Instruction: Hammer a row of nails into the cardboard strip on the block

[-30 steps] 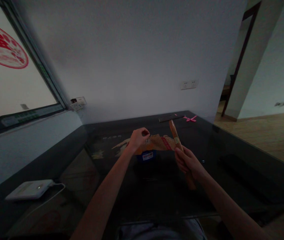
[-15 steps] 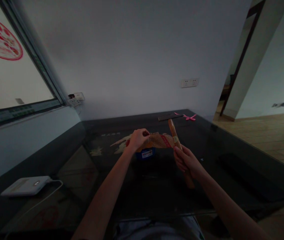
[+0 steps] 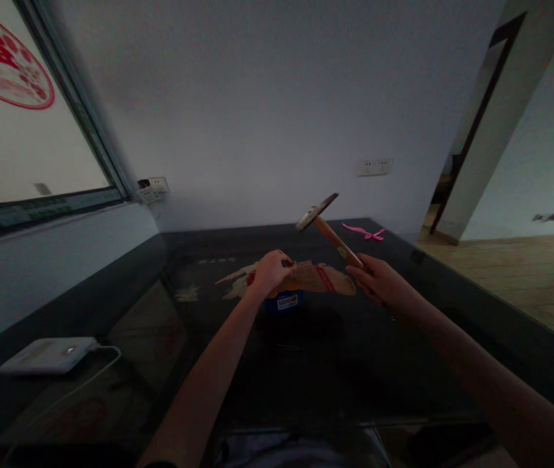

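My right hand [image 3: 378,279] is wrapped around the wooden handle of a hammer [image 3: 334,239]. Its metal head is raised, tilted, above the table and to the upper left of that hand. A brown, speckled, sole-shaped piece [image 3: 306,278] with a red band lies across a blue box [image 3: 284,303] that has a white label. Over the left part of this piece, my left hand [image 3: 271,270] is closed in a pinch, thumb and finger together. Whatever sits between those fingers is too small and dark to make out.
The dark glossy table [image 3: 296,383] stands against a wall with a socket [image 3: 374,167]. A pink ribbon [image 3: 367,232] lies at the far right. On the left is a white device [image 3: 47,355] with a cable [image 3: 86,383]. A small shiny bit [image 3: 393,318] lies right of the box.
My right hand has lifted up and to the right. The hammer's head has swung up and tilted, away from the sole-shaped piece. My left hand stays in nearly the same place.
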`<state>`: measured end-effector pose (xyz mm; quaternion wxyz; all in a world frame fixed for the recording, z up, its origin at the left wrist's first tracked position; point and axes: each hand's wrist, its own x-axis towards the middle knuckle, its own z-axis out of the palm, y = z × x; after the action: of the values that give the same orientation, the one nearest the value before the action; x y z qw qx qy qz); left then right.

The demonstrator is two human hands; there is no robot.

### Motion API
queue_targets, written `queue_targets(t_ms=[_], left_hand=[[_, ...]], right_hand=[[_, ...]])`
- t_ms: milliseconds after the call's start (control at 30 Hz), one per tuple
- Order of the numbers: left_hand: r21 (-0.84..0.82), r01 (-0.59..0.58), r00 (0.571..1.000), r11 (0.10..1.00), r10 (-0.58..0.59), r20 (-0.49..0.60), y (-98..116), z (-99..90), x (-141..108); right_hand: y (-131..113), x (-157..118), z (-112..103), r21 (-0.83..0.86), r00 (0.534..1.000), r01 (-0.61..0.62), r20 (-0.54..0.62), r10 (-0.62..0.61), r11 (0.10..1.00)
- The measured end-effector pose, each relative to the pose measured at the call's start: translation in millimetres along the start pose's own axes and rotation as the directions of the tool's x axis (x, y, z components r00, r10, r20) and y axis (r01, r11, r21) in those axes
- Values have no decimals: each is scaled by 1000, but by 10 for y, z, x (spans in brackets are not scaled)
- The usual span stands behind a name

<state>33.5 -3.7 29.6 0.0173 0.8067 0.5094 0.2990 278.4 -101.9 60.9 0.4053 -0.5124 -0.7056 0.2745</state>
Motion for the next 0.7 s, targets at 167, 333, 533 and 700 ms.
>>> queue_targets(t_ms=[167, 333, 533, 700], left_hand=[[-20, 81, 995, 997, -79, 68, 0, 14, 19], [-35, 111, 991, 993, -108, 84, 10, 22, 11], [-23, 100, 991, 995, -97, 97, 41, 1, -4], [-10, 114, 989, 993, -113, 93, 33, 14, 3]], right_hand=[[19, 169, -123, -300, 988, 121, 123, -87, 946], [7, 221, -146, -409, 973, 192, 195, -119, 892], [-90, 235, -207, -280, 978, 153, 183, -104, 948], [-43, 242, -247, -338, 966, 140, 253, -54, 931]])
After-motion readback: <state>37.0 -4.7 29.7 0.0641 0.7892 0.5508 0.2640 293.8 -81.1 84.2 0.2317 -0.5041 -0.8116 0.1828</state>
